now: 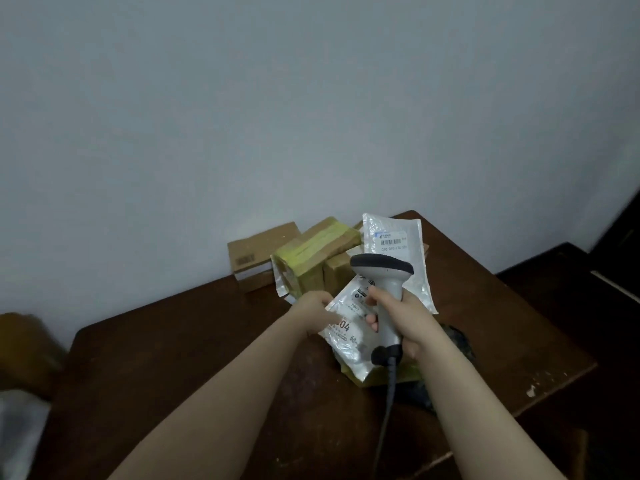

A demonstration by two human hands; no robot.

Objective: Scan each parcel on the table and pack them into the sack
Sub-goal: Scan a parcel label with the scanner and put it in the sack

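Note:
My right hand grips the handle of a grey barcode scanner, its dark head pointing left and away from me. My left hand holds the left edge of a white plastic mailer parcel with a printed label, lying just below the scanner head. Behind them stand a second white mailer with a barcode label, a yellow-taped cardboard box and a plain brown box, all on the dark wooden table. A yellow parcel peeks out under the held mailer.
The scanner's black cable hangs down toward me over the table. A brown sack-like shape and something pale sit left of the table, blurred. A wall rises right behind the parcels. Dark furniture stands to the right.

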